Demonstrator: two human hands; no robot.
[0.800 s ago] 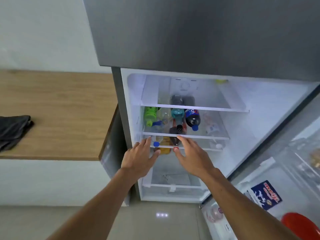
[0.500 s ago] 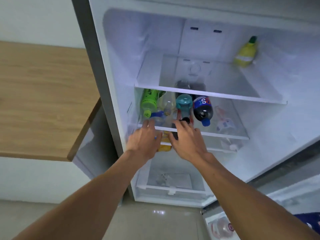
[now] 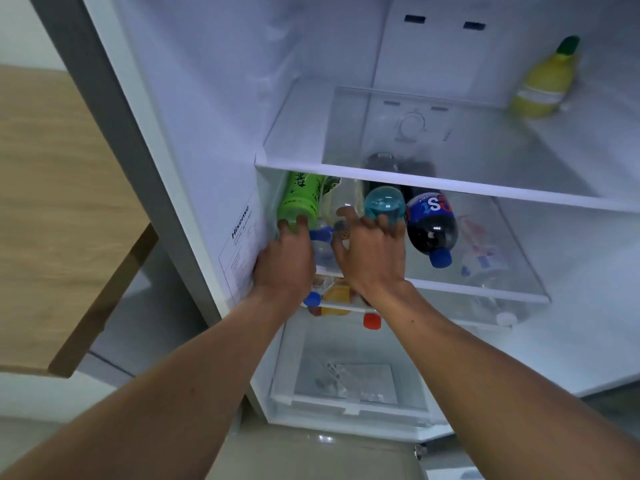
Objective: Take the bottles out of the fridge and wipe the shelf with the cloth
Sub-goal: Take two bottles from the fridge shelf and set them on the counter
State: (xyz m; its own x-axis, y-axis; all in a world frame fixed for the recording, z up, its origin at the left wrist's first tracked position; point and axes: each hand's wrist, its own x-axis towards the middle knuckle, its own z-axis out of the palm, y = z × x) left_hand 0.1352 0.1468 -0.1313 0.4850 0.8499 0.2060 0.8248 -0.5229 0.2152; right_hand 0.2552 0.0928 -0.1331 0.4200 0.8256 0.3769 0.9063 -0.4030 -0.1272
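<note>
Several bottles lie on their sides on the fridge's middle glass shelf (image 3: 485,289). My left hand (image 3: 285,268) reaches in at the left, its fingertips curled over the cap end of the green bottle (image 3: 299,195). My right hand (image 3: 370,258) wraps the neck end of the teal bottle (image 3: 384,202), thumb on the left and fingers on the right. A clear bottle with a blue cap (image 3: 322,237) lies between my hands. To the right are a dark cola bottle (image 3: 431,223) and a clear bottle (image 3: 481,258). The cloth is out of view.
A yellow bottle with a green cap (image 3: 543,84) stands at the back right of the upper shelf. Below my hands, the lower shelf holds an orange bottle (image 3: 332,296) and a red cap (image 3: 372,321). A clear drawer (image 3: 346,382) sits at the bottom. A wooden counter (image 3: 52,202) adjoins the fridge's left side.
The view has moved closer to the fridge. Both hands have gone from the shelf's front edge in onto the bottles; the left reached the green bottle, the right the teal one.
</note>
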